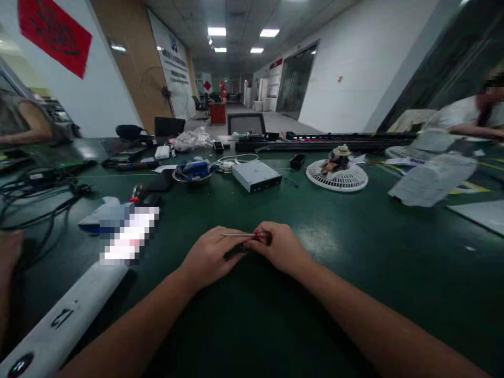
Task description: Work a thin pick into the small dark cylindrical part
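My left hand (pixel 210 254) and my right hand (pixel 281 245) meet low over the green table mat (pixel 252 315), in the middle of the view. Between the right thumb and fingers is a thin tool with a metal shaft (pixel 236 234) and a reddish end; its exact kind is unclear. The shaft points left, across the left fingers. Curled around a small dark object (pixel 235 250), the left fingers hide most of it. Its kind cannot be made out. Both hands are closed, with the fingertips close together.
Beyond my hands stand a grey box with a black front (pixel 255 176), a metal bowl (pixel 192 179) with blue things, and a white round grille (pixel 346 181). Left lie a long white device (pixel 66 315) and black cables (pixel 43 194). Another person's hand (pixel 10 254) is at far left.
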`<state>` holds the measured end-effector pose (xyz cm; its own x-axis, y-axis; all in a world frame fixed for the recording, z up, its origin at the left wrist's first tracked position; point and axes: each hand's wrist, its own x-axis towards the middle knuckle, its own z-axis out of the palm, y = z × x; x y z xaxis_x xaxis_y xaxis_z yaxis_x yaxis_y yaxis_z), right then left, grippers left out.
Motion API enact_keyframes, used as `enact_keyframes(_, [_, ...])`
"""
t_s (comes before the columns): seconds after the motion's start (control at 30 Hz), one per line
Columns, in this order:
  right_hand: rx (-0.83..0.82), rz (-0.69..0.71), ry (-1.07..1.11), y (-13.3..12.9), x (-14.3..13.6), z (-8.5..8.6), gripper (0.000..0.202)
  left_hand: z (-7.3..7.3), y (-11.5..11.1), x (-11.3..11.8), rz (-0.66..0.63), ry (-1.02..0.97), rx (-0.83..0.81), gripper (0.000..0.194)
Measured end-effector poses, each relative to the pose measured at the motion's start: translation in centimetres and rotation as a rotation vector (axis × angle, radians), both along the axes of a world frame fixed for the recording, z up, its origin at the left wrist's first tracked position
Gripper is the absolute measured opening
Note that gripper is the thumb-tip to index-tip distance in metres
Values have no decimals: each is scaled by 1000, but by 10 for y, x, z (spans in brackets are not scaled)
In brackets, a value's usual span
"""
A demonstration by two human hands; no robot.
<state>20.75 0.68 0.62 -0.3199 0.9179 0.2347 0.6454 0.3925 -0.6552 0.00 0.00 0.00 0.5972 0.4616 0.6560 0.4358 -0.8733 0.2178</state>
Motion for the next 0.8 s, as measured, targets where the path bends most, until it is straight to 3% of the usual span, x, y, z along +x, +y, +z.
enact_keyframes(0.23, [-381, 36, 274, 7, 4, 0, 24, 3, -3, 3, -43, -11, -65, 24])
enact_keyframes(0.4, [-455, 115, 380, 6, 4, 0, 20, 4, -5, 3, -59, 41, -89, 28])
enact_keyframes(0.5, [-395, 85, 300, 5, 4, 0, 22, 4, -5, 3, -64, 60, -91, 31])
enact_keyframes(0.67, [-120, 23, 40, 1, 4, 3, 24, 0, -4, 3, -47, 40, -83, 36])
enact_keyframes(0.8, [-83, 63, 60, -4, 2, 9, 23, 0, -1, 0, 16, -14, -88, 35])
